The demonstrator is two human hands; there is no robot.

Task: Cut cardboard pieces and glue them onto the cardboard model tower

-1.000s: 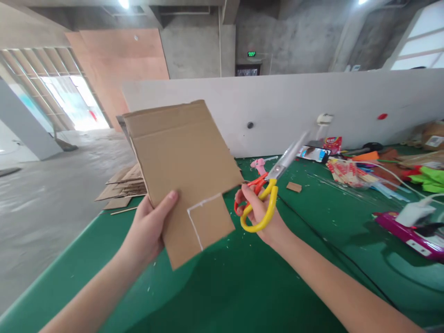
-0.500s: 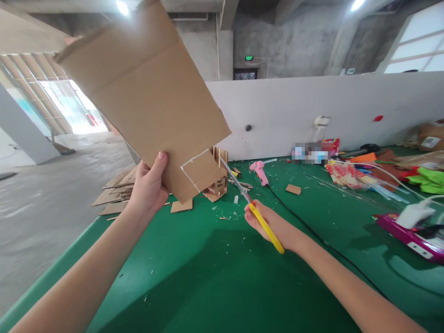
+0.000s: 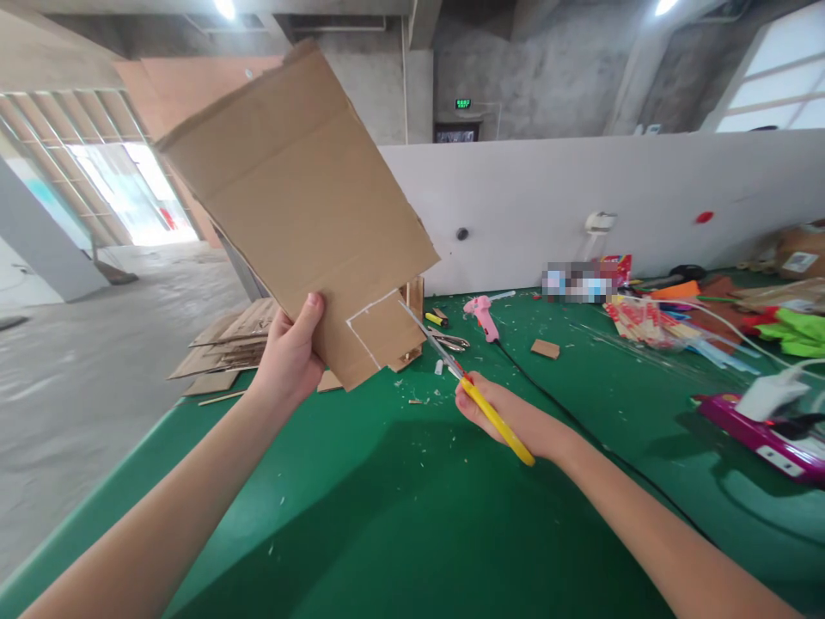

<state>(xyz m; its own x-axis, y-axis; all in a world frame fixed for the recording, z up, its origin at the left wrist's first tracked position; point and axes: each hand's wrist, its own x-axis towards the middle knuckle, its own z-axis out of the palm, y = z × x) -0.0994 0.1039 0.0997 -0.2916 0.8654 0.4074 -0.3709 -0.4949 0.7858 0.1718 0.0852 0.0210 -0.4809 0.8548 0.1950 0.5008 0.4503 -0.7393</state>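
Note:
My left hand (image 3: 293, 352) grips a large sheet of brown cardboard (image 3: 302, 189) by its lower left edge, thumb on the near face. The sheet is raised and tilted above the table, with a white-lined rectangle drawn at its lower corner. In my right hand (image 3: 486, 404) is a pair of scissors (image 3: 496, 421) with yellow handles. Their blades point up and left, the tips at the sheet's right edge near the upper white line. Whether the blades are cutting into the board I cannot tell. A small cardboard structure stands behind the sheet, mostly hidden.
On the green table (image 3: 387, 516) lie a pink glue gun (image 3: 483, 318) with a black cord, a yellow cutter (image 3: 436, 319) and a cardboard scrap (image 3: 545, 348). Stacked cardboard (image 3: 225, 344) is at left, a purple power strip (image 3: 760, 438) at right. A white partition (image 3: 516, 198) rises behind.
The cardboard sheet has moved down and slightly right with my left hand, bringing its marked corner to the scissor tips. My right hand has barely moved.

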